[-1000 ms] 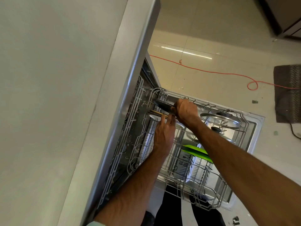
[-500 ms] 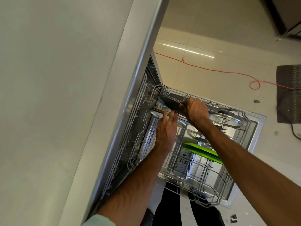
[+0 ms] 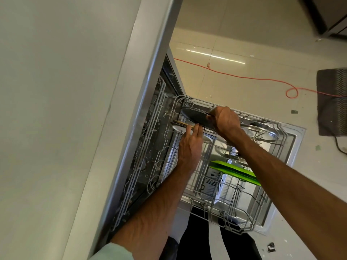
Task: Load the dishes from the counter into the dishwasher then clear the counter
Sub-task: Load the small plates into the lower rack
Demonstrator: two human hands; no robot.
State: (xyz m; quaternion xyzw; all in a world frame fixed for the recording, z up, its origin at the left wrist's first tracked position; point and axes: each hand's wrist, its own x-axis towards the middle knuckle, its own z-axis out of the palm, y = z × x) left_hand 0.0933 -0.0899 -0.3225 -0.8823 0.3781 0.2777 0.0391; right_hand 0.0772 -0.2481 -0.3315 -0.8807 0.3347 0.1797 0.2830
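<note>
The dishwasher's lower wire rack point(image 3: 231, 209) is pulled out over the open door. My right hand point(image 3: 223, 121) grips a dark round plate point(image 3: 195, 117) on edge at the rack's far left corner. My left hand point(image 3: 189, 143) lies just below, its straight fingers touching a thin yellowish-edged dish point(image 3: 180, 123) and a white plate point(image 3: 177, 128) standing in the rack. A glass lid point(image 3: 262, 132) sits at the far right and a green board point(image 3: 234, 170) stands in the middle of the rack.
The grey counter edge point(image 3: 142, 76) runs diagonally on the left above the dishwasher. An orange cable point(image 3: 244, 77) lies across the tiled floor beyond. A dark mat point(image 3: 332, 102) lies at the right. My legs show below the rack.
My right hand has shifted the dark plate slightly. My left hand stays at the dishes below it. The camera view has moved a little.
</note>
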